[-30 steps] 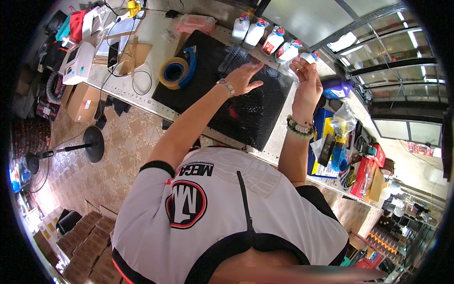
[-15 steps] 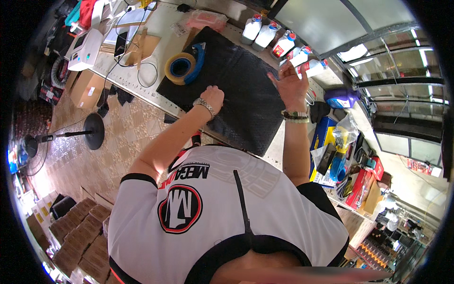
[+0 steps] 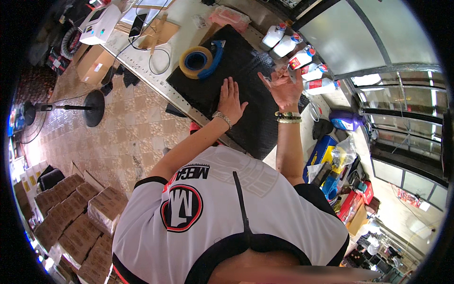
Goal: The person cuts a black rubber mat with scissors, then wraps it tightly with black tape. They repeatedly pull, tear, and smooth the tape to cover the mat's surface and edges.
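Observation:
A flat, rectangular package in shiny black wrap point(image 3: 253, 118) lies on the table in front of me. My left hand point(image 3: 231, 102) rests on it, palm down and fingers stretched out. Over the package's right side is my right hand point(image 3: 286, 90), palm turned up, thumb spread and the other fingers bent. Something clear seems to glint by those fingertips, but I cannot make out what it is. Beyond my left hand, a roll of yellowish tape point(image 3: 184, 71) in a blue tape dispenser point(image 3: 215, 61) lies on the far left part of the package.
Several white bottles point(image 3: 301, 57) line the table's far right side. A phone point(image 3: 137, 25), cardboard pieces point(image 3: 163, 35) and a white label printer point(image 3: 100, 26) are at the far left. Boxes and tools point(image 3: 326, 156) crowd the right. Brown cartons point(image 3: 78, 222) are stacked on the lower left.
My left hand has gone from a closed fist to lying flat, farther right on the package. My right hand stays raised over the right side, its fingers more bent. The view has shifted slightly.

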### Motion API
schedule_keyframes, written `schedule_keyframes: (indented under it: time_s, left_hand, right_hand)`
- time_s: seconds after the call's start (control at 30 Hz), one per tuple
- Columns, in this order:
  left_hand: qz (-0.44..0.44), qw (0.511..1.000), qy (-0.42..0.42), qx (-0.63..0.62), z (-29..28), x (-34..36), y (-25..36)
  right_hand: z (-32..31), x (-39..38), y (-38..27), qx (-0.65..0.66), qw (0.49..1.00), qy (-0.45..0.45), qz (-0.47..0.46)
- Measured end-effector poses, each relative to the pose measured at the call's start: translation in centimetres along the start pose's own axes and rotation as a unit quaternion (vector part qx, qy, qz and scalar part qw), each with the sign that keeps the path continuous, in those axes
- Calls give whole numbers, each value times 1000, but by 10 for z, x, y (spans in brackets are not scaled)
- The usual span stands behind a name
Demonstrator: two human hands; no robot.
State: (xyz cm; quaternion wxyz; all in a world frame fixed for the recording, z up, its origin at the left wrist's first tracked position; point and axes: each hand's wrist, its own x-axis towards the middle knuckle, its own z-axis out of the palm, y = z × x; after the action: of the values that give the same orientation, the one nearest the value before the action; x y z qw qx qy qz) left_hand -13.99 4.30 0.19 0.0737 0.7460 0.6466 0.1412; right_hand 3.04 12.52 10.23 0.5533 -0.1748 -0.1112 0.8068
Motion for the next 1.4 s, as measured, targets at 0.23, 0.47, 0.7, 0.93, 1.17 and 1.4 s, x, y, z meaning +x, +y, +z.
schedule_keyframes:
  time_s: [0.23,0.47,0.7,0.93,1.17,1.4]
  left_hand:
    - [44,929,5,-367,1,2,-24]
    - [5,550,-113,-827,1,22,-60]
    - [-72,501,-75,-859,17,18,-73]
    - [-250,698,108,-662,-7,3,-49]
    - [-286,822,98,-482,-27,5,-50]
    - [-229,951,124,-166,-31,6,-56]
  right_hand:
    - [-8,-14,19,102,993,-23,57]
    - [-12,-1,69,286,948,-46,130]
    - [-17,24,77,281,952,-65,101]
    - [-60,78,7,-376,926,21,-19]
    - [-101,118,4,-661,745,-33,-86]
    - [-92,115,11,-848,445,-50,-284]
